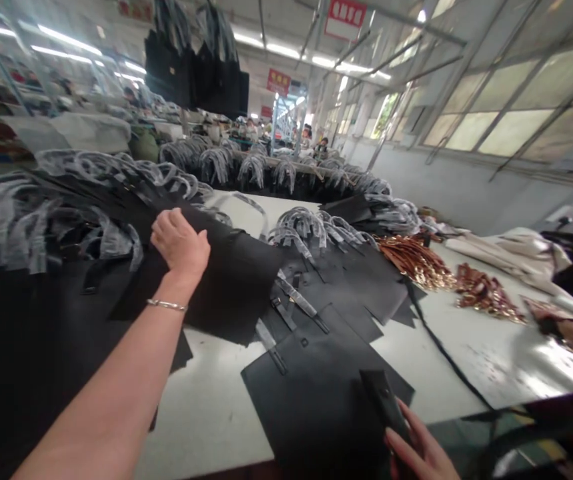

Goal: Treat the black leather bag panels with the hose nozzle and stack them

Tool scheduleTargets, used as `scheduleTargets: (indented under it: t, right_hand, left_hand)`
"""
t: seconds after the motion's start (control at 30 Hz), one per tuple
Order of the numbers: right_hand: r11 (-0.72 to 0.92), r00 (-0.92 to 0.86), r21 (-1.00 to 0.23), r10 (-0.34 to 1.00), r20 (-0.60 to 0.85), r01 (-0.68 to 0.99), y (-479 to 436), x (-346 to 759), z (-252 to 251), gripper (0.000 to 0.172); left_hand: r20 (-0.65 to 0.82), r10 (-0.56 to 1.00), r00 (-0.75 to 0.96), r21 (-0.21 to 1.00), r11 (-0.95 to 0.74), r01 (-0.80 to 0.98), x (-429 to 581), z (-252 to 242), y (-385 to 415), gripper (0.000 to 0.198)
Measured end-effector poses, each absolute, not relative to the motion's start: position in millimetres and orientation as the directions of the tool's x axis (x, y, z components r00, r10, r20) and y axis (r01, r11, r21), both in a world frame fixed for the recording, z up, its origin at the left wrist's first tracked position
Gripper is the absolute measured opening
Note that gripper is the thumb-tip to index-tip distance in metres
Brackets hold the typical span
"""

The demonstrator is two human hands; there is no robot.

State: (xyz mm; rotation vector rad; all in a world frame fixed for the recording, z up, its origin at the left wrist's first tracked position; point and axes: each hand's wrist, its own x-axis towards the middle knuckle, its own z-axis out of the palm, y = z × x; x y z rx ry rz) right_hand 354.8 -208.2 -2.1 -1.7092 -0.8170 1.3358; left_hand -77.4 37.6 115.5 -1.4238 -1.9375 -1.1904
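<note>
My left hand (pixel 180 241), with a bracelet at the wrist, curls its fingers over the upper part of a black leather-like panel (pixel 231 280) among the pile on the left. At the lower right, my right hand (pixel 419 443) is closed around a long, flat black piece (pixel 381 393) with a small round mark; its exact kind is unclear. This piece is above another black panel (pixel 311 380) that lies flat on the white table (pixel 206 400). Beyond that panel are stacked black bag panels (pixel 336 280) with plastic-wrapped handles (pixel 301 227).
Brown straps with gold-coloured metal ends (pixel 416 263) lie at the right, near pale folded cloth (pixel 511 253). A black cord (pixel 446 353) crosses the table. Black bags (pixel 191 73) hang overhead. More wrapped handles (pixel 106 167) are heaped at the left.
</note>
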Motion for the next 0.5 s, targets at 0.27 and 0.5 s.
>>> scheduleTargets:
  t: [0.27,0.5]
  right_hand:
    - [-0.393,0.100,-0.904,0.919,-0.381,0.170,-174,339,15,0.099]
    - [-0.392,-0.135,-0.872,0.886,-0.444,0.294,-95,333,35,0.055]
  left_hand:
    - [0.285,0.817,0.501,0.372,-0.576,0.728,77,-27,-31,0.048]
    - [0.302,0.843,0.445,0.338,-0.532,0.777,111,-68,-78,0.045]
